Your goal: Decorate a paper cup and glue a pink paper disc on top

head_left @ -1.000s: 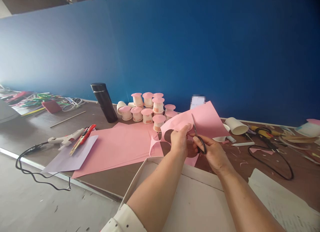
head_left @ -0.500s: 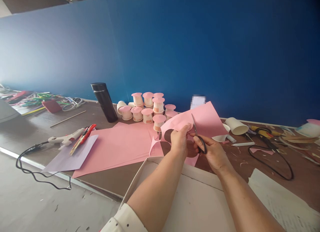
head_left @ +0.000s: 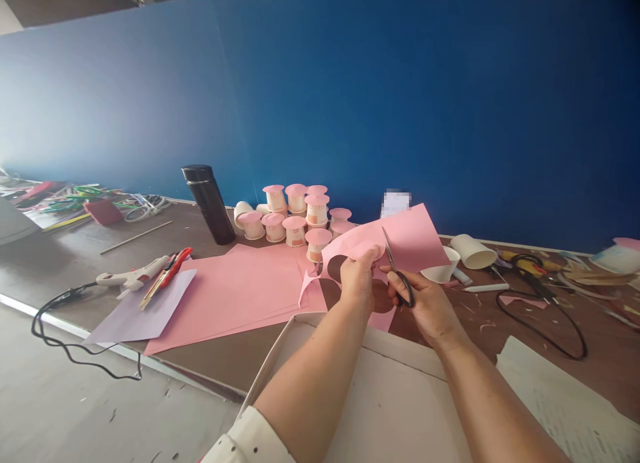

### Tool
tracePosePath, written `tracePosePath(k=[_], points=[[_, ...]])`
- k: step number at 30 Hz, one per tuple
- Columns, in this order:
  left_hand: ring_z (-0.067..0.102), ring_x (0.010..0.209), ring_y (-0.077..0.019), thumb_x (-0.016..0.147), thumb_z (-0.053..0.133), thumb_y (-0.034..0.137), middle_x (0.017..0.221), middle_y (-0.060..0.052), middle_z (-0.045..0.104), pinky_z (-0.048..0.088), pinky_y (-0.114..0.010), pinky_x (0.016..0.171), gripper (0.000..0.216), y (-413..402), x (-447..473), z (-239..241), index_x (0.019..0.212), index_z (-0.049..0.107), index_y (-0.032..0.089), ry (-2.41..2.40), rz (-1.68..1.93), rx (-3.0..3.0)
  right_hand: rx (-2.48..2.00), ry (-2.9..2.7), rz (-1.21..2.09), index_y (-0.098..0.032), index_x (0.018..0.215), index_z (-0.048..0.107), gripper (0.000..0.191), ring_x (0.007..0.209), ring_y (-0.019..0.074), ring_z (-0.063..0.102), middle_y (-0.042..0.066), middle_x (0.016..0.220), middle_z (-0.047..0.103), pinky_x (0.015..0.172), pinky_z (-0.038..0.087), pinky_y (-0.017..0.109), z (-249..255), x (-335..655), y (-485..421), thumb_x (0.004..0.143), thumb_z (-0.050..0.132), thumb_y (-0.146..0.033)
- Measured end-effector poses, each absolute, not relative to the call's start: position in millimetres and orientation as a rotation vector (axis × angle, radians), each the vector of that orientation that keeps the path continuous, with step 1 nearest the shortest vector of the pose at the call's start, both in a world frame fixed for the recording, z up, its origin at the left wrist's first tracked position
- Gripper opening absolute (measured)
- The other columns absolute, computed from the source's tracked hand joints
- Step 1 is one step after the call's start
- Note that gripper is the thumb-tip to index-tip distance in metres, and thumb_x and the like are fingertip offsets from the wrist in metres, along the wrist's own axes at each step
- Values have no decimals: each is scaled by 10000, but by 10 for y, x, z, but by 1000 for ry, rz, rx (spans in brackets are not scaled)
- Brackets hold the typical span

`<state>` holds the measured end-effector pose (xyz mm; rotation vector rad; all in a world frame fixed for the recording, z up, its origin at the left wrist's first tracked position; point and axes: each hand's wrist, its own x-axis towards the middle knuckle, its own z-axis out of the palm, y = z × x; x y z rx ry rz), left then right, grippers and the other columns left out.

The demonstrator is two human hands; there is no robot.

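My left hand (head_left: 359, 276) pinches a pink sheet of paper (head_left: 410, 233) between thumb and fingers, holding it above the table. Rounded cut-outs show along the sheet's lower left edge. In my right hand (head_left: 427, 303) is a pair of scissors (head_left: 403, 286) with black handles, fingers wrapped through the loops. The blades point up and lie against the paper, just right of my left thumb. Behind the sheet stand several paper cups (head_left: 295, 233) with pink paper tops and small drawn windows, some stacked in two layers.
More pink sheets (head_left: 240, 283) lie left of my hands, with a lilac sheet (head_left: 145, 316), a box cutter (head_left: 167, 273) and a glue gun (head_left: 135, 276). A black flask (head_left: 209, 206) stands behind. A white box (head_left: 390, 396) is under my forearms. At right are bare cups (head_left: 473, 251) and a black cable (head_left: 575, 346).
The pink sheet has tilted slightly, its right corner drawing a little left and showing more of the cup behind. My hands and the scissors have barely moved.
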<state>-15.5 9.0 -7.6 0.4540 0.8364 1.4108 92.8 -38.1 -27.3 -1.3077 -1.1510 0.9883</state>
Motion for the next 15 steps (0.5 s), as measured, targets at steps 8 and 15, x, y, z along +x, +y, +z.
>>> tracePosePath(k=[8, 15], points=[[483, 583, -88, 689, 822, 238, 638, 17, 567, 383, -249, 607, 193, 97, -153, -77, 702, 654, 143, 847, 1403, 450, -1291, -1125, 1023, -190, 1104, 797, 586, 647, 147, 524, 3, 656, 606, 582, 426, 277, -290, 930, -379, 727, 799, -639], [444, 541, -81, 669, 867, 275, 622, 29, 541, 374, -253, 582, 270, 125, -145, -86, 694, 627, 153, 806, 1374, 407, -1279, -1138, 1013, -202, 1105, 800, 550, 681, 157, 550, 8, 676, 621, 607, 446, 285, -310, 946, -371, 746, 794, -618]])
